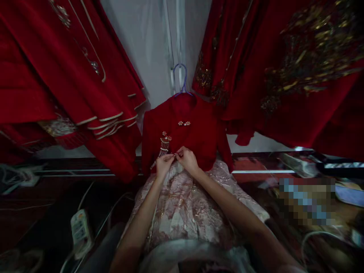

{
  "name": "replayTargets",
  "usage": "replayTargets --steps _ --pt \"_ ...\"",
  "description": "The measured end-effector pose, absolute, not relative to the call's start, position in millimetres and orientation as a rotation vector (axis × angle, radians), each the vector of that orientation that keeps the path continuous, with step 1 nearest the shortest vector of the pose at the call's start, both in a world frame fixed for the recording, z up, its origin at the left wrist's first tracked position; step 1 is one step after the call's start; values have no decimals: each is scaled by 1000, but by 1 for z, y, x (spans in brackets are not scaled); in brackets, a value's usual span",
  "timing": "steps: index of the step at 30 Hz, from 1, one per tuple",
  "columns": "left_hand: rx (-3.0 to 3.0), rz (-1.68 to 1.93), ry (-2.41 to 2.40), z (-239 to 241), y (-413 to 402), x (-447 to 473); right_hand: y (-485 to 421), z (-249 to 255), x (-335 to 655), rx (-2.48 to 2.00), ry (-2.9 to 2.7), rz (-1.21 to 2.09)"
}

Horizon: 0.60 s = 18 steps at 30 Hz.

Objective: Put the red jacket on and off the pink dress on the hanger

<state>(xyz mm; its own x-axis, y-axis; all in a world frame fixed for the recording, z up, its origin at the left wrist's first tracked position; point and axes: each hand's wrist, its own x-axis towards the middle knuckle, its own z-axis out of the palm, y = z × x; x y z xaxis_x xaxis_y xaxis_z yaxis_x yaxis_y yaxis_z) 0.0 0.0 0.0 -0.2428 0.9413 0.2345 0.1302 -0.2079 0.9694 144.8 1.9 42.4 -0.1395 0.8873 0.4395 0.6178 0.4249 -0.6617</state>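
A red jacket [199, 140] hangs in front of me on a purple hanger [185, 77]. A beaded clasp [184, 123] sits on its upper chest, and a beaded tassel ornament [165, 145] dangles at its left. Both my hands meet at the jacket's lower front edge, fingertips pinched close together. My left hand [165, 165] and my right hand [186, 158] each grip a small bit there, too small to make out between the fingers. Below them spreads a pale pink, shiny skirt [182, 204], partly covered by my forearms.
More red garments with trim hang at the left [85, 76] and right [298, 113], the right ones with gold embroidery. A white power strip [80, 227] with cords lies at lower left. Assorted items, including a clear box [303, 165], lie at the right.
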Motion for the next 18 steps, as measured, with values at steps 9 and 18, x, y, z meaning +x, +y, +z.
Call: replayTargets --steps 9,18 --pt "1411 1481 1367 5 -6 -5 8 36 146 -1246 -1805 532" --pt "1410 1474 1345 5 -5 -3 12 35 148 -1180 -1753 631"
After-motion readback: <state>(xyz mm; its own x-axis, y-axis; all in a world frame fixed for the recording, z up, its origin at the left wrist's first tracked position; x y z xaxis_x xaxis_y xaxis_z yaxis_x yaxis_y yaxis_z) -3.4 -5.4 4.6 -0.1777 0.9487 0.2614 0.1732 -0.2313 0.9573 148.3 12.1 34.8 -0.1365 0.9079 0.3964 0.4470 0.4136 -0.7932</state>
